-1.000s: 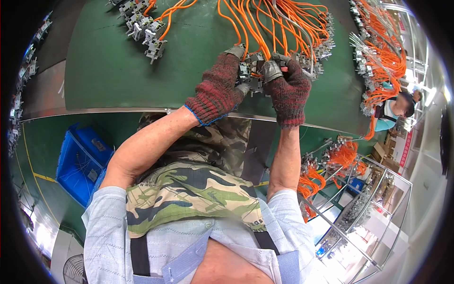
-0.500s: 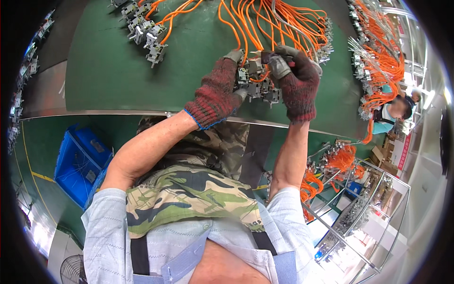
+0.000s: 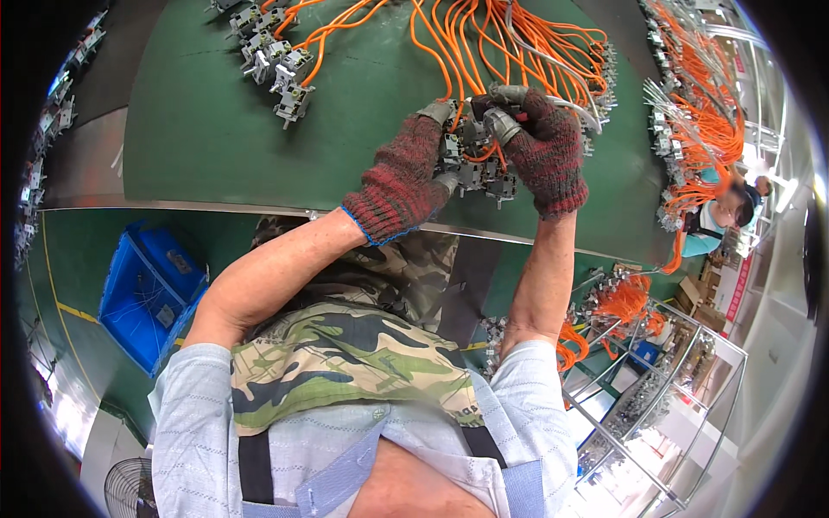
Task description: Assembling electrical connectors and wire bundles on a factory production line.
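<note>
One open blue plastic bin (image 3: pixel 121 302) sits low, well left of both hands' fingers. A cluster of grey, boxy metal-and-plastic units (image 3: pixel 292 104) with thin orange cables (image 3: pixel 320 56) lies on the flat green tabletop (image 3: pixel 199 155), also left of the fingers and well apart from them. The left hand (image 3: pixel 401 173), in a dark red-and-grey knitted glove, has thumb and fingers parted, holding the left edge of a bunch of small grey boxy blocks (image 3: pixel 469 177); these lie between the two hands' fingers. The right hand (image 3: pixel 546 147), gloved alike, pinches thumb and forefinger nearly together on a small dark piece (image 3: pixel 481 105), its shape mostly hidden, just above the blocks. Right of those fingertips lies another row of grey metal-and-plastic pieces (image 3: pixel 608 82); farther right hangs a thick bundle of bright orange cables (image 3: pixel 704 121).
</note>
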`<state>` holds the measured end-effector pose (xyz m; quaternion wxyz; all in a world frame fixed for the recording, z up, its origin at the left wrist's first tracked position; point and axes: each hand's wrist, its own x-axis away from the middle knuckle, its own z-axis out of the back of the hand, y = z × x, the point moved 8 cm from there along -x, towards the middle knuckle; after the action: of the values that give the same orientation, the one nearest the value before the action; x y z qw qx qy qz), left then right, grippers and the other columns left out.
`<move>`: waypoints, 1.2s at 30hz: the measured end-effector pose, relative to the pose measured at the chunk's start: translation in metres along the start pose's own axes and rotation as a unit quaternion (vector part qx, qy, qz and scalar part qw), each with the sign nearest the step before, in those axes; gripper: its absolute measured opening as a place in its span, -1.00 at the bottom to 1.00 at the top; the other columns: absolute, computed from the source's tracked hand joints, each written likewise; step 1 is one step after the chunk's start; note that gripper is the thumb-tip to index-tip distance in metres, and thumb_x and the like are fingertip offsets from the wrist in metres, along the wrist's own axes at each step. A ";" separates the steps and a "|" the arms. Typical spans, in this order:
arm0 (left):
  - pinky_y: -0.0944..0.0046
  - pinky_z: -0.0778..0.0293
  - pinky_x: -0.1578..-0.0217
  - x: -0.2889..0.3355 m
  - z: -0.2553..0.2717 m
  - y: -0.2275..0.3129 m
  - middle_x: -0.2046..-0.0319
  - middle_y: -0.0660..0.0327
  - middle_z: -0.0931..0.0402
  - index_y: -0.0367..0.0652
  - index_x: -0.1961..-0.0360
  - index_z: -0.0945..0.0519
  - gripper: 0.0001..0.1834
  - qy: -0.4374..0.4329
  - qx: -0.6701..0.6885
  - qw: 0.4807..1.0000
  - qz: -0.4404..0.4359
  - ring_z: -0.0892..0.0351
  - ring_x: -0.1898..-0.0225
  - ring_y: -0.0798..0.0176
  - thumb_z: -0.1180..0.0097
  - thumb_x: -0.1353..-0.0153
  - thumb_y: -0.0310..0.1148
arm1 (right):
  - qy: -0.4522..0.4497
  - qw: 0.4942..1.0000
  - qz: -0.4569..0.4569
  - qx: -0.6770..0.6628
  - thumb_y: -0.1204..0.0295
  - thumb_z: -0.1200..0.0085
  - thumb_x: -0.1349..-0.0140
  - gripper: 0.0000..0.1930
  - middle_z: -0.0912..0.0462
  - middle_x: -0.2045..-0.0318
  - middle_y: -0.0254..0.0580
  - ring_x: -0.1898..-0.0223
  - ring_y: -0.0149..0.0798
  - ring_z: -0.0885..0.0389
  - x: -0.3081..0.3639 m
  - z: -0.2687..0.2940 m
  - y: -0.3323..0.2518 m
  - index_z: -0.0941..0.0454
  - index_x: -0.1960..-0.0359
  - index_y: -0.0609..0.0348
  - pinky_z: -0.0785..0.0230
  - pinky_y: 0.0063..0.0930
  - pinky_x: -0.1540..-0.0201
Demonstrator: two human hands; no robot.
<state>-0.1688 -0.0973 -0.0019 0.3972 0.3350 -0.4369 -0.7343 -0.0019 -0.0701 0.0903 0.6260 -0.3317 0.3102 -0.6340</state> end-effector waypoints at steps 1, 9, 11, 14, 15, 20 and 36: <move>-0.16 -0.35 -0.47 -0.001 0.000 0.001 -0.46 -0.25 -0.30 -0.33 -0.60 -0.15 0.05 -0.015 0.009 1.000 0.008 -0.31 -0.50 -0.34 -0.44 -0.16 -0.31 | -0.007 0.999 0.019 0.030 0.59 -0.32 -0.36 -0.71 -0.87 0.12 -0.20 0.13 -0.42 -0.81 0.000 0.000 -0.003 -0.76 -0.10 0.28 -0.67 -0.46 0.03; -0.16 -0.58 -0.20 -0.004 0.021 0.023 -0.25 -0.20 -0.49 -0.33 -0.49 -0.31 -0.11 -0.040 -0.034 0.999 -0.005 -0.60 -0.20 -0.33 -0.43 -0.18 -0.31 | 0.033 0.990 0.038 0.128 0.45 -0.40 -0.27 -0.73 -0.79 0.32 -0.27 0.33 -0.41 -0.72 0.009 0.000 -0.010 -0.82 0.00 0.13 -0.64 -0.42 0.17; -0.16 -0.60 -0.16 -0.011 0.065 0.037 -0.17 -0.21 -0.54 -0.32 -0.41 -0.40 -0.20 0.010 -0.125 0.986 -0.106 -0.63 -0.16 -0.33 -0.43 -0.17 -0.31 | 0.050 0.998 0.032 0.012 0.45 -0.40 -0.31 -0.70 -0.79 0.31 -0.29 0.33 -0.46 -0.69 0.012 -0.005 -0.013 -0.79 -0.07 0.15 -0.62 -0.45 0.18; -0.16 -0.61 -0.13 -0.039 0.176 0.050 -0.05 -0.20 -0.63 -0.28 -0.28 -0.55 -0.34 0.187 -0.243 0.922 -0.235 -0.64 -0.15 -0.29 -0.43 -0.16 -0.29 | 0.090 0.994 0.050 -0.044 0.50 -0.38 -0.33 -0.71 -0.81 0.28 -0.28 0.30 -0.48 -0.69 0.023 -0.011 -0.028 -0.77 -0.09 0.15 -0.60 -0.48 0.19; -0.14 -0.61 -0.11 -0.065 0.222 0.039 -0.03 -0.18 -0.67 -0.26 -0.23 -0.60 -0.39 0.226 -0.259 0.916 -0.209 -0.65 -0.15 -0.26 -0.43 -0.16 -0.27 | 0.093 0.990 0.035 -0.098 0.52 -0.37 -0.33 -0.71 -0.82 0.28 -0.27 0.29 -0.47 -0.70 0.028 -0.019 -0.030 -0.76 -0.08 0.15 -0.59 -0.49 0.20; -0.14 -0.56 -0.21 -0.176 0.344 -0.041 -0.19 -0.14 -0.66 -0.29 -0.25 -0.63 -0.45 0.158 -0.295 0.939 -0.079 -0.66 -0.19 -0.21 -0.21 -0.45 -0.06 | 0.062 0.987 0.140 -0.042 0.54 -0.37 -0.30 -0.71 -0.81 0.14 -0.17 0.21 -0.23 -0.79 0.037 -0.093 -0.069 -0.74 -0.05 0.07 -0.62 -0.36 0.15; -0.04 -0.54 -0.26 -0.084 0.225 -0.052 -0.22 -0.12 -0.68 0.09 -0.55 -0.47 -0.19 -0.086 -0.301 0.947 0.077 -0.72 -0.19 -0.13 -0.17 -0.44 0.30 | 0.152 0.923 0.115 0.335 0.36 -0.42 -0.28 -0.70 -0.82 0.10 -0.10 0.07 0.06 -0.81 0.047 -0.007 0.010 -0.78 -0.05 -0.03 -0.65 -0.11 -0.01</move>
<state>-0.3344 0.0766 0.0520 0.4960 0.1007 -0.2523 -0.8248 -0.0014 -0.1179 0.0794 0.7140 0.0356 0.2074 -0.6677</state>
